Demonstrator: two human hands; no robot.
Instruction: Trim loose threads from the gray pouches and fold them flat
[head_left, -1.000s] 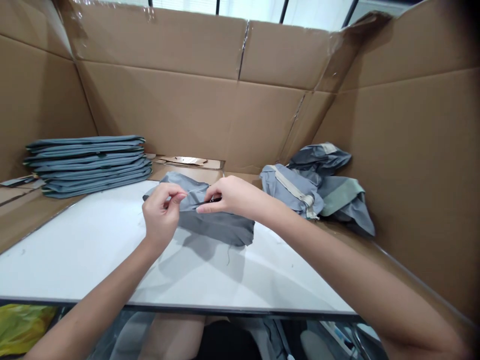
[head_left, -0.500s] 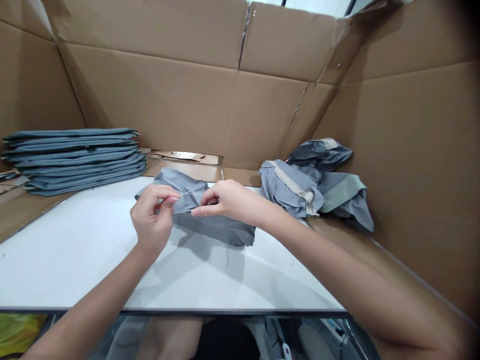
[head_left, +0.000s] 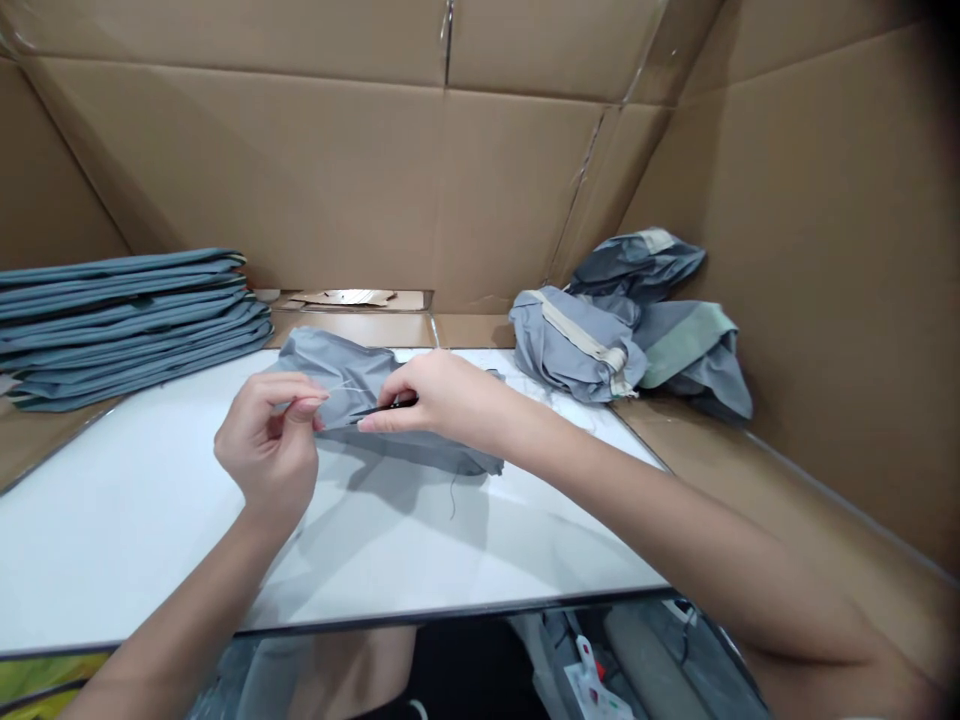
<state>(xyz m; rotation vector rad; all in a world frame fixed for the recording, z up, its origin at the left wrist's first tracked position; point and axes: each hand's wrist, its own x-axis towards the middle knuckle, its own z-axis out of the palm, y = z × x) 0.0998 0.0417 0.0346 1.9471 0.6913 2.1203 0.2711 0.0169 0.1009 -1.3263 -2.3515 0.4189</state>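
A grey fabric piece point(head_left: 420, 445) lies crumpled on the white table point(head_left: 135, 520), partly lifted off it. My left hand point(head_left: 270, 445) is pinched shut on a thin pale thread point(head_left: 341, 388) that runs from the fabric. My right hand point(head_left: 435, 400) rests on the fabric, closed around a small dark tool point(head_left: 386, 407) whose tip points at the thread. A loose dark thread hangs from the fabric's lower edge.
A stack of folded grey fabric pieces point(head_left: 127, 320) sits at the left. A heap of crumpled grey pieces with pale bands point(head_left: 622, 335) lies at the back right. Cardboard walls point(head_left: 825, 260) enclose the table on three sides.
My left hand has drawn the thread to the left, away from the fabric. The view has tilted down and shifted, so everything sits lower left.
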